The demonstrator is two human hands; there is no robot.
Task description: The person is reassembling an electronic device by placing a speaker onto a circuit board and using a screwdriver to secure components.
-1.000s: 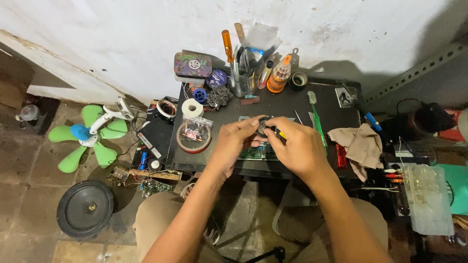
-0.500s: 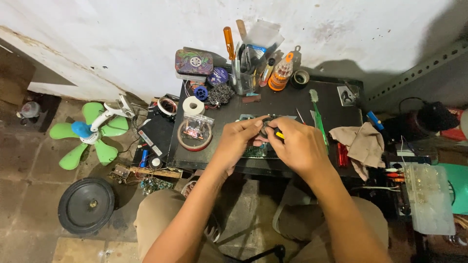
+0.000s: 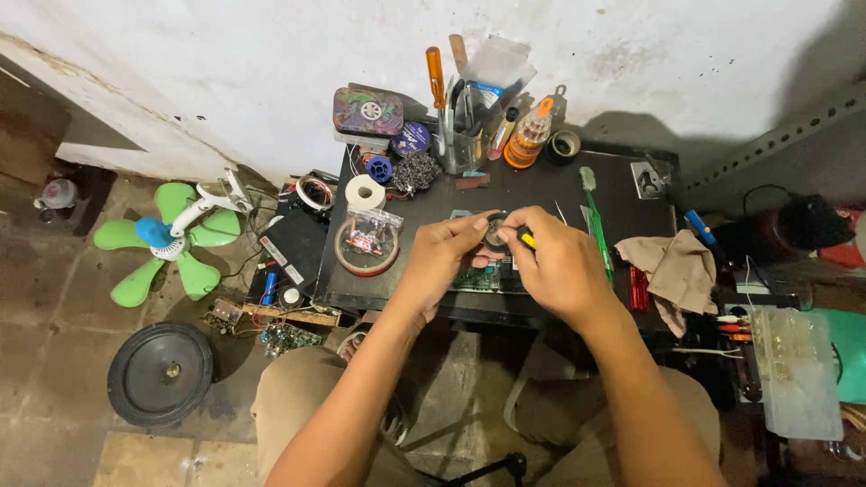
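Over the small black table [image 3: 541,194], my left hand [image 3: 442,257] pinches a small round dark part [image 3: 496,230] between thumb and fingers. My right hand [image 3: 559,261] is closed on a small yellow-handled tool [image 3: 526,240] whose tip meets that part. A green circuit board [image 3: 478,280] lies on the table just under both hands, partly hidden by them.
A tape roll [image 3: 364,191], a round dish with a plastic bag [image 3: 367,245], a green toothbrush [image 3: 595,216], a tool cup [image 3: 462,144], an orange bottle [image 3: 525,140] and a beige rag [image 3: 677,271] crowd the table. A green fan blade [image 3: 162,239] and black disc [image 3: 161,372] lie on the floor at left.
Both hands have stayed together over the board with only slight shifts. The view has moved a little.
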